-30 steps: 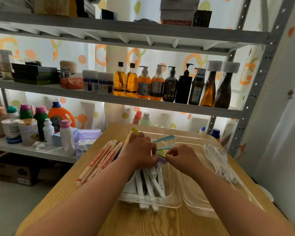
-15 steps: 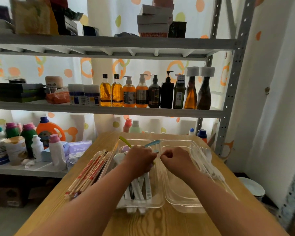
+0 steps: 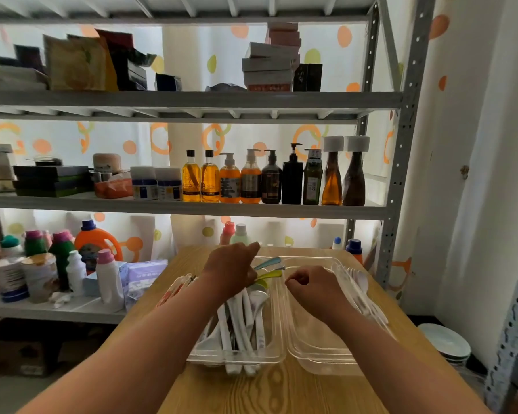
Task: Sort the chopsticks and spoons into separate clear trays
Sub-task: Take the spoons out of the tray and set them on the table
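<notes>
Both your hands met at coloured spoons (image 3: 269, 263) a second ago; now apart. Left hand (image 3: 230, 271) lies over spoons in left tray (image 3: 274, 339), fingers straight, together, toward far rim. Right hand (image 3: 310, 283) curled over right tray (image 3: 320, 363); cannot tell if pinching anything. Likely a transfer starting. Chopsticks (image 3: 177, 289) on wooden counter (image 3: 269, 389), just left of trays. Shelves (image 3: 192, 100) of bottles behind.

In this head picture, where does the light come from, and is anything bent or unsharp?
Head view: light comes from behind, through the white dotted curtain behind the grey metal shelf rack, so the forearms look dim; the rack's right post leans, a wide-angle effect; the clear plastic trays look soft-edged, with some glare.
</notes>
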Available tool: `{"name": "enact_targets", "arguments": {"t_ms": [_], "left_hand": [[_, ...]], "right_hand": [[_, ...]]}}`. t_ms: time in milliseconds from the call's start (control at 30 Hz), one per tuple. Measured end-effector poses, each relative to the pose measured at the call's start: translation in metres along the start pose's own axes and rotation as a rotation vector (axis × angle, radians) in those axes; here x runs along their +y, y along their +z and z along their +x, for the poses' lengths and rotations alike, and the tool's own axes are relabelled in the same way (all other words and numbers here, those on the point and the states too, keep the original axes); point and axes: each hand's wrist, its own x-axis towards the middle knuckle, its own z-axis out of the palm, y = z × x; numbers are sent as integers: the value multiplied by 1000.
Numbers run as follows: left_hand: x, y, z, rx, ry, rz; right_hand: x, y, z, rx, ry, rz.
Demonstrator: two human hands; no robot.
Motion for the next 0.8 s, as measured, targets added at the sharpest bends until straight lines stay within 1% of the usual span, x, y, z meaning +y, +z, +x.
{"name": "enact_targets", "arguments": {"t_ms": [100,267,367,433,500,633,700,767,800], "left_hand": [[-4,-11,-4,49,-65,-44],[-4,-20,-9,143,-81,-95],[2,-25,-11,227,-56,-166],[11,-30,-13,258,-1,-180],[21,-36,-17,300,100,-134],[38,-38,-22,423,462,-71],[51,-36,-24,462,627,-5],[61,-32,-26,445,773,25],[64,-30,-26,427,828,40]], "right_hand": [[-2,-4,-7,-19,18,29],[-6,-8,-18,-66,51,68],[-7,-10,-24,-74,83,102],[-7,-12,-26,-85,130,185],[-8,-16,-27,-95,212,324],[-6,-27,-24,-87,465,736],[-1,-34,-24,-158,513,869],[5,-39,-25,-241,515,957],[9,-41,-26,-256,513,984]]}}
